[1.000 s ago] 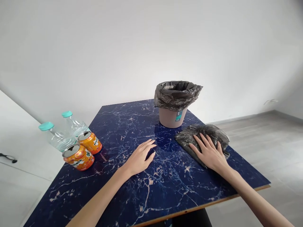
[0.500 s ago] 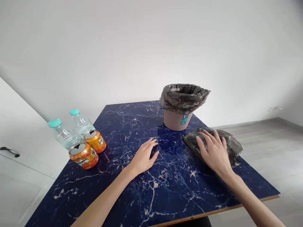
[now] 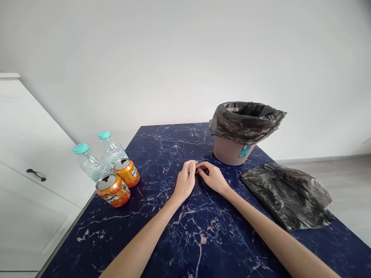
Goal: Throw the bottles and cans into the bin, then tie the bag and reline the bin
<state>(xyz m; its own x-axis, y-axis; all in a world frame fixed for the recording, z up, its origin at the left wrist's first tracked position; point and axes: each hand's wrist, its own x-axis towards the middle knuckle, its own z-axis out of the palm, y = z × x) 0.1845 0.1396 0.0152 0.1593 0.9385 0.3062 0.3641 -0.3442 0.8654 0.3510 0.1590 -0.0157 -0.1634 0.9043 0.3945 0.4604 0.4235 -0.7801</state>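
Observation:
My left hand [image 3: 186, 178] is closed, thumb against curled fingers, over the middle of the blue marbled table [image 3: 162, 239]. The fingertips of my right hand [image 3: 213, 177] meet it, also bent and pinched together. Whatever lies between the fingers, if anything, is hidden. Behind and to the right of my hands stands a bin [image 3: 228, 151], upright, with a black plastic bag [image 3: 246, 125] lining it and folded over its rim. A second black plastic bag [image 3: 292, 197] lies crumpled at the table's right, beside my right forearm and apart from my hand.
Two orange drink cans [image 3: 113, 191] stand opened on the table's left. Behind them are two clear bottles [image 3: 94, 166] with turquoise caps. A white cabinet [image 3: 31, 200] with a black handle borders the left; a white wall [image 3: 174, 58] rises behind the table.
My right hand has left the loose black bag and moved left to meet my left hand. Both hands have closed from spread fingers. The bag lies more spread out, and the view has shifted left.

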